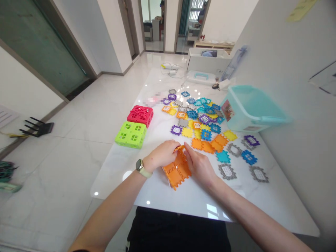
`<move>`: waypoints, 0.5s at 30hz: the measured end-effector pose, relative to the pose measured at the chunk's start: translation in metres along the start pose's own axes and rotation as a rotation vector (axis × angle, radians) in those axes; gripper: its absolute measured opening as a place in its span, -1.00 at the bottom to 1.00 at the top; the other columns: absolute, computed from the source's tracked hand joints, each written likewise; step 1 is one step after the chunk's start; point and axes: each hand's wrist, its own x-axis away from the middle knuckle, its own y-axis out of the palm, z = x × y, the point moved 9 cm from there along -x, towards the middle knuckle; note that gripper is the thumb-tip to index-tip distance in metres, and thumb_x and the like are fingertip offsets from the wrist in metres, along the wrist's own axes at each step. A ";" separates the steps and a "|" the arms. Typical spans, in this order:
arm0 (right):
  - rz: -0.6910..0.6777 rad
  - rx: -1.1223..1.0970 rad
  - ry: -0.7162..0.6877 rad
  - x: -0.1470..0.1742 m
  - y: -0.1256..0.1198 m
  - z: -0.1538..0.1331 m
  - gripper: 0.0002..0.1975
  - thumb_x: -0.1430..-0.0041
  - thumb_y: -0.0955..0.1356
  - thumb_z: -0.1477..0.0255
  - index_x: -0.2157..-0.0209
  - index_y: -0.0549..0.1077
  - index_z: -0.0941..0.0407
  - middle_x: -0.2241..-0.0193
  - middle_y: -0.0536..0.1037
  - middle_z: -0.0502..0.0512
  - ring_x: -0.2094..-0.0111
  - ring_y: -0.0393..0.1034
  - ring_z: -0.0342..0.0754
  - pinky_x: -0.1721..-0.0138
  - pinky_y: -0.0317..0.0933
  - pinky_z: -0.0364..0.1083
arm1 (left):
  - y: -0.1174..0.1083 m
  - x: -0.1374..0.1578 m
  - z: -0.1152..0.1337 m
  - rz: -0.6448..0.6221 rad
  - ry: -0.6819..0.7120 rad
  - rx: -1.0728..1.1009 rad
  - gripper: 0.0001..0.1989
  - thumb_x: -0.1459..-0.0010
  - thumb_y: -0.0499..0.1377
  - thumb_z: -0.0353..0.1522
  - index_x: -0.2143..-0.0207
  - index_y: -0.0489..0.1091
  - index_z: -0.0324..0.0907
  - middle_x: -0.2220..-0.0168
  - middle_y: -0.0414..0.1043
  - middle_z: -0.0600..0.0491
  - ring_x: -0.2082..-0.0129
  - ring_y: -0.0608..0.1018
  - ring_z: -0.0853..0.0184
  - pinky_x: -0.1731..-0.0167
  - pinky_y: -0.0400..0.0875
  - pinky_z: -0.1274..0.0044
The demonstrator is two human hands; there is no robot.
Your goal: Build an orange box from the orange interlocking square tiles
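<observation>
On the counter (157,189), red box (140,115) and green box (131,134) stand finished; left hand (164,154) and right hand (199,165) each grip the half-built orange box (177,169), many loose tiles (202,119) remaining

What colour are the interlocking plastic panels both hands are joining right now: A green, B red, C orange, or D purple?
C: the left hand and right hand both grip the joined orange plastic panels on the white table; the finished lime-green plastic block sits apart, untouched.
</observation>
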 end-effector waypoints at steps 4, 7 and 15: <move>0.001 0.096 -0.066 0.005 0.003 -0.006 -0.55 -0.36 0.11 0.49 -0.24 0.19 0.23 0.45 0.53 0.17 0.46 0.42 0.00 0.41 0.33 -0.07 | -0.002 0.001 0.000 0.015 -0.006 0.009 -0.78 -0.16 -0.02 -0.52 0.33 0.42 -0.19 0.31 0.49 -0.04 0.32 0.49 0.25 0.29 0.33 0.47; 0.015 0.123 -0.113 0.008 0.002 -0.012 -0.53 -0.34 0.13 0.54 -0.26 0.16 0.25 0.48 0.49 0.15 0.47 0.38 -0.01 0.42 0.31 -0.08 | -0.004 0.002 0.000 0.043 -0.024 -0.010 -0.80 -0.15 -0.01 -0.52 0.37 0.40 -0.18 0.35 0.49 -0.02 0.36 0.49 0.25 0.35 0.30 0.48; 0.009 0.148 -0.173 0.010 0.004 -0.020 -0.41 -0.29 0.15 0.62 -0.33 -0.01 0.24 0.45 0.47 0.15 0.43 0.35 0.01 0.39 0.32 -0.05 | -0.003 0.004 0.000 0.068 -0.079 -0.088 -0.88 -0.08 0.08 -0.49 0.41 0.40 -0.17 0.40 0.48 -0.03 0.38 0.49 0.21 0.34 0.28 0.45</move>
